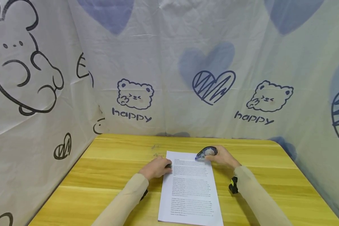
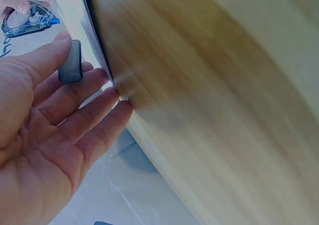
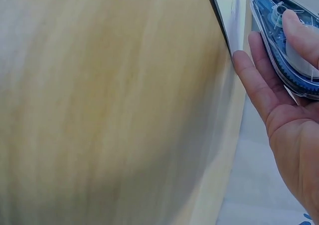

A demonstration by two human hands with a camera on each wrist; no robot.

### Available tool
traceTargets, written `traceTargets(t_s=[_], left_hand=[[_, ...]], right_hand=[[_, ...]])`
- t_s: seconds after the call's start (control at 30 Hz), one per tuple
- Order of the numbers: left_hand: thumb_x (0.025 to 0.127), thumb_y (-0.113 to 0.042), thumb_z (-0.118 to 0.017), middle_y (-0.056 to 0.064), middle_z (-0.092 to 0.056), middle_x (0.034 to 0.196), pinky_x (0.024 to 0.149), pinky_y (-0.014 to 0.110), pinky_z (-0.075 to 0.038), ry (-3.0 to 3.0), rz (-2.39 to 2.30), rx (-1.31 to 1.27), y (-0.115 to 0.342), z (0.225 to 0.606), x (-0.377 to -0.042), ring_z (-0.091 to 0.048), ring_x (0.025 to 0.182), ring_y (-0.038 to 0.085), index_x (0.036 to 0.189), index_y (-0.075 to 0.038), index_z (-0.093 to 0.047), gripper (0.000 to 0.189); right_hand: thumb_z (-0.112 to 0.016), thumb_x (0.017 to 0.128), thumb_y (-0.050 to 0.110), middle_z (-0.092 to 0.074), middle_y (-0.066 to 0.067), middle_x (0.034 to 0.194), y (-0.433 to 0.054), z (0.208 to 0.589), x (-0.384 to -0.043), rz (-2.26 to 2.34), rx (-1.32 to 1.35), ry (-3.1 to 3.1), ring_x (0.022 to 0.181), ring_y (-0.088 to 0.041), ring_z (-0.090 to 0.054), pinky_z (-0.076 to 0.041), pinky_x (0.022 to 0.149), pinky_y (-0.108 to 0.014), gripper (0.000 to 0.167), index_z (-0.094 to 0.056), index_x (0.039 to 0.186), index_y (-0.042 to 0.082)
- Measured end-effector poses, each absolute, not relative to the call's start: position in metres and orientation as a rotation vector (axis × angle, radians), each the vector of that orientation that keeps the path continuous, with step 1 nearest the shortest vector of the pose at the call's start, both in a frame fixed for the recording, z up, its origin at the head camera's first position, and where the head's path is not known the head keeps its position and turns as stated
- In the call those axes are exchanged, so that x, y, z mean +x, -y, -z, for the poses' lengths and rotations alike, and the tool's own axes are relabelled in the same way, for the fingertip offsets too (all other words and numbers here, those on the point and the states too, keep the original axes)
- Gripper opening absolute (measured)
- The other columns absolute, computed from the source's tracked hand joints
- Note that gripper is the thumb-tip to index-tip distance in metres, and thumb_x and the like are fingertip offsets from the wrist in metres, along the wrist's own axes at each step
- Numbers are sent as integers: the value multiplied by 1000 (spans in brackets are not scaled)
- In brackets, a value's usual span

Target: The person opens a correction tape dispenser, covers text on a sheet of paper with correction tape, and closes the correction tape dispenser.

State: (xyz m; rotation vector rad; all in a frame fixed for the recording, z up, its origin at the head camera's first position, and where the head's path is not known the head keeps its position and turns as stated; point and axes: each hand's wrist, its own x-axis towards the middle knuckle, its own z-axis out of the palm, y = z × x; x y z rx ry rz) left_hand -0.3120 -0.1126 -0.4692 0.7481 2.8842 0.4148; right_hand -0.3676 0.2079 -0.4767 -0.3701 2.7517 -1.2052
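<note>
A printed sheet of paper point(image 1: 189, 197) lies on the wooden table, its lines of text running across it. My right hand point(image 1: 225, 157) grips a correction tape dispenser point(image 1: 209, 152) with a clear blue body, thumb on its side. The dispenser's blue tip points left and down over the top lines of text. At the paper's left edge, my left hand point(image 1: 156, 168) pinches a small dark translucent cap point(image 2: 71, 63) between thumb and forefinger. In the left wrist view, its other fingers reach out loosely, tips right at the sheet's edge.
The yellow wooden table point(image 1: 110, 175) extends to both sides of the paper. A pale cloth point(image 1: 169, 62) with hearts and cartoon bears hangs behind it and along the sides. Faint dark marks point(image 1: 156, 150) show on the tabletop near the sheet's upper left corner.
</note>
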Motion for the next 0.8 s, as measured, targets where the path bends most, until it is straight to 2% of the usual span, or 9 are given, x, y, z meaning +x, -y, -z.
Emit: traceTargets(t_s=[0.4, 0.8], left_hand=[[96, -29, -63, -5, -54, 65, 53, 23, -36, -2876, -417, 744, 113, 470, -309, -46, 54, 8, 90, -18, -63, 13], [95, -27, -65, -6, -55, 67, 52, 22, -39, -2883, -438, 766, 115, 471, -311, -48, 54, 8, 93, -17, -63, 11]], right_hand=[[-78, 85, 27, -70, -5, 104, -208, 480, -366, 1252, -323, -2730, 96, -20, -63, -50, 89, -42, 32, -68, 111, 10], [-79, 84, 25, -72, -5, 103, -201, 478, -361, 1289, -347, -2720, 92, -17, -63, -51, 85, -38, 33, -70, 109, 7]])
